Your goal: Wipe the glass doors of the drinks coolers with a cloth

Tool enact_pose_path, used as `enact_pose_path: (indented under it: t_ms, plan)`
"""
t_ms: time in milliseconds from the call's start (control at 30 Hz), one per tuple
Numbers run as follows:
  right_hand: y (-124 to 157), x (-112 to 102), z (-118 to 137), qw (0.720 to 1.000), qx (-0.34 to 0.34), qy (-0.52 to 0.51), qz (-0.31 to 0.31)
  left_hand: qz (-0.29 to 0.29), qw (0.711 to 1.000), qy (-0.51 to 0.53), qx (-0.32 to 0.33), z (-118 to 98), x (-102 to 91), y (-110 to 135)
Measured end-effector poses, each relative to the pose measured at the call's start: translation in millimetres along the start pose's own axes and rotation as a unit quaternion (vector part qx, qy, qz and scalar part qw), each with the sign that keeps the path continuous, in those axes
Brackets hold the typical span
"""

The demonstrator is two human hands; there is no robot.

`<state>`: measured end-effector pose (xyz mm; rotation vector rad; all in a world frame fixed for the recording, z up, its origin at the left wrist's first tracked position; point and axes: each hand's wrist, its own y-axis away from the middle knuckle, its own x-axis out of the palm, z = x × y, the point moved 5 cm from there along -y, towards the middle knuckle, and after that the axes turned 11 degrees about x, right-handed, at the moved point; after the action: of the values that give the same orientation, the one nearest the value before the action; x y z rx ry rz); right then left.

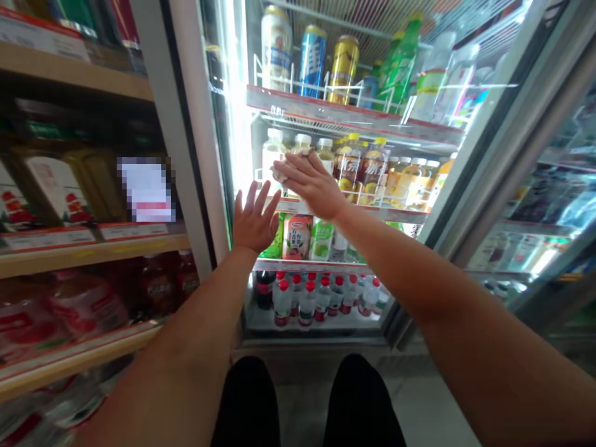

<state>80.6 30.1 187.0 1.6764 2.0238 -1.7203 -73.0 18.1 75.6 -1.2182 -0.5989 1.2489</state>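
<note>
My right hand (pixel 311 183) lies with fingers extended over a crumpled pale cloth (pixel 279 176), pressing it against the glass door of a lit drinks fridge. Only the cloth's edges show around the fingers; its rest is hidden under the palm. To the left and lower, my left hand (pixel 255 220) has its fingers spread against the glass and holds nothing. Behind the glass, white-capped bottles (pixel 274 146) stand at the height of my right hand. A pink drink carton (pixel 297 237) shows just right of my left hand.
Cans (pixel 313 61) and green bottles (pixel 406 65) fill the upper fridge shelf; red-capped bottles (pixel 307 304) stand at the bottom. A metal door frame (pixel 516 161) runs along the right. Wooden shelves (pixel 93 254) with bottles are close on the left.
</note>
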Motion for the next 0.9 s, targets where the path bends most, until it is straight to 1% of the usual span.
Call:
enact_pose_path:
  t_ms: [133, 167, 233, 333, 367, 433, 500, 567, 633, 700, 733, 767, 833, 900]
  plan:
    - [19.3, -8.2, -13.4, 0.998, -0.046, -0.005, 0.037, -0.003, 1.000, 0.005, -0.009, 1.7, 1.6, 0.9]
    - [22.9, -11.8, -19.5, 0.998, -0.042, -0.002, 0.036, -0.003, 1.000, 0.008, -0.013, 2.6, 2.3, 1.2]
    - [32.3, -18.1, -33.1, 1.000, -0.005, 0.003, 0.013, -0.004, 1.000, 0.011, -0.016, 4.1, 3.9, 1.9]
    - [53.8, -20.5, -47.5, 0.999, 0.046, 0.006, -0.014, -0.002, 1.000, 0.010, -0.011, 5.5, 6.3, 2.7]
    - [61.4, -20.0, -49.7, 0.999, 0.045, 0.005, -0.009, 0.002, 1.000, 0.011, -0.012, 6.0, 7.1, 2.9]
    - [74.1, -20.2, -53.4, 1.000, 0.018, -0.002, 0.017, 0.006, 1.000, 0.016, -0.019, 7.1, 7.8, 3.3]
    - [82.8, -25.3, -61.0, 0.999, -0.007, -0.007, 0.033, 0.012, 0.999, 0.023, -0.030, 7.9, 7.9, 3.6]
    - [90.2, -33.9, -73.8, 1.000, -0.003, 0.001, 0.012, 0.019, 0.999, 0.020, -0.035, 7.6, 7.5, 3.6]
    - [100.9, -41.0, -87.5, 0.999, 0.028, 0.021, -0.037, 0.025, 0.999, 0.005, -0.033, 6.5, 6.7, 3.4]
    - [116.9, -42.3, -96.2, 0.995, 0.049, 0.039, -0.078, 0.026, 0.999, -0.009, -0.028, 5.5, 6.0, 3.1]
    - [125.9, -41.2, -98.5, 0.994, 0.050, 0.045, -0.088, 0.027, 0.999, -0.013, -0.027, 5.2, 5.9, 2.9]
    - [134.7, -39.6, -100.3, 0.994, 0.046, 0.049, -0.089, 0.026, 0.999, -0.014, -0.026, 5.1, 5.7, 2.7]
    - [150.1, -36.7, -104.4, 0.995, 0.031, 0.053, -0.072, 0.022, 0.999, -0.013, -0.028, 5.2, 5.5, 2.1]
    - [162.2, -37.5, -112.7, 0.996, 0.034, 0.056, -0.057, 0.018, 0.999, -0.016, -0.027, 5.0, 5.1, 1.4]
